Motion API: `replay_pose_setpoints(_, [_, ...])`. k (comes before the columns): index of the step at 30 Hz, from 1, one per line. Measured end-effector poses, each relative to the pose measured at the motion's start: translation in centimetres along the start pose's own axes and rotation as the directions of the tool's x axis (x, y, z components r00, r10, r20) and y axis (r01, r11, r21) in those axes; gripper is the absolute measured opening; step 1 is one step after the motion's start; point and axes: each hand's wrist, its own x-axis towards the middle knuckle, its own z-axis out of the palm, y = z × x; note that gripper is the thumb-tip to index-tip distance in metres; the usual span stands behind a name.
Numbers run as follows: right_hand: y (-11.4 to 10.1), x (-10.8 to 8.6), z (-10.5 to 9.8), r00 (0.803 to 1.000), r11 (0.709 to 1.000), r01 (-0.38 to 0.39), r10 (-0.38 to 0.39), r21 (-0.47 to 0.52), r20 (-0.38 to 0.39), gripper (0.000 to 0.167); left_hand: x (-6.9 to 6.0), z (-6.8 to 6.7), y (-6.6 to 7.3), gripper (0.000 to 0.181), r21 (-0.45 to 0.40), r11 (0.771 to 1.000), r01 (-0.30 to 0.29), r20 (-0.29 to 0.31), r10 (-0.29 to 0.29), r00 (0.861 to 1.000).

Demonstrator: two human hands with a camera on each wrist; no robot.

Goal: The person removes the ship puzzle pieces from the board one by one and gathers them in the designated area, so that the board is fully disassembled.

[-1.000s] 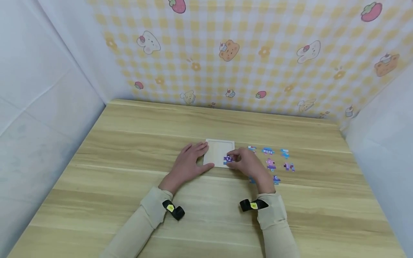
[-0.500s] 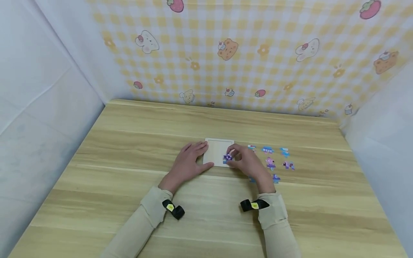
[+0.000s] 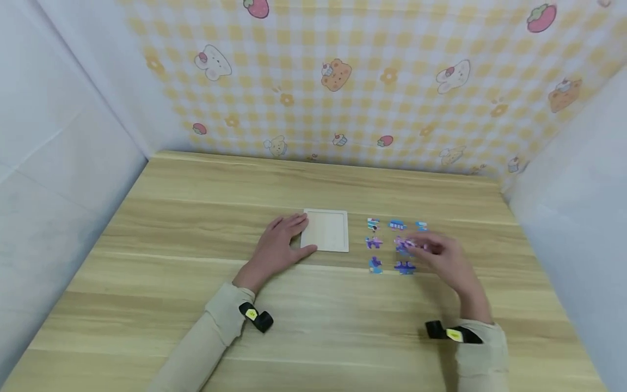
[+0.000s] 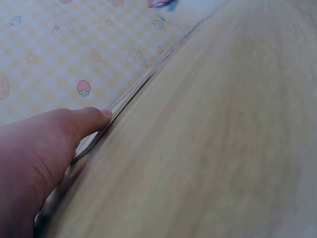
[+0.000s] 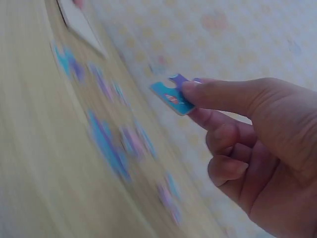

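Note:
A jigsaw puzzle piece [image 5: 171, 98], teal and purple, is pinched between the thumb and forefinger of my right hand [image 3: 443, 260]. In the right wrist view it is held up off the table, while the other fingers curl into the palm. Below that hand in the head view lie several loose puzzle pieces, partly covered by it. A shallow square wooden puzzle tray [image 3: 325, 231] lies flat, its inside bare. My left hand [image 3: 275, 247] rests at the tray's left side with fingers extended. In the left wrist view its thumb [image 4: 91, 120] lies on the tray's edge.
Loose pieces lie in rough rows right of the tray, among them a blue bus piece [image 3: 397, 225] and a purple piece [image 3: 405, 267]. A yellow checked cloth [image 3: 362, 109] hangs behind the wooden table [image 3: 313, 326], with white sheets at both sides.
My right hand has moved right, from the tray's lower right corner to over the loose pieces, carrying the puzzle piece away. The tray is bare now. My left hand keeps its place at the tray.

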Motion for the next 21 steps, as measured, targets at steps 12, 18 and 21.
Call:
replay_pose_setpoints(12, [5.3,-3.9,-4.1,0.971,0.964,-0.237,0.24,-0.117,0.014,0.029,0.0,-0.2,0.0,0.08,-0.002,1.0,0.004,0.008,-0.004,1.0])
replay_pose_setpoints(18, [5.5,-3.5,-3.4,0.976,0.966,-0.216,0.217,-0.14,-0.014,0.026,0.0,-0.1,0.0,0.08,0.002,1.0,0.005,0.008,-0.005,1.0])
replay_pose_setpoints(21, [5.8,-3.4,-3.2,0.978,0.968,-0.211,0.21,-0.138,-0.022,0.024,0.1,-0.2,0.0,0.08,0.0,1.0,0.007,0.01,-0.007,1.0])
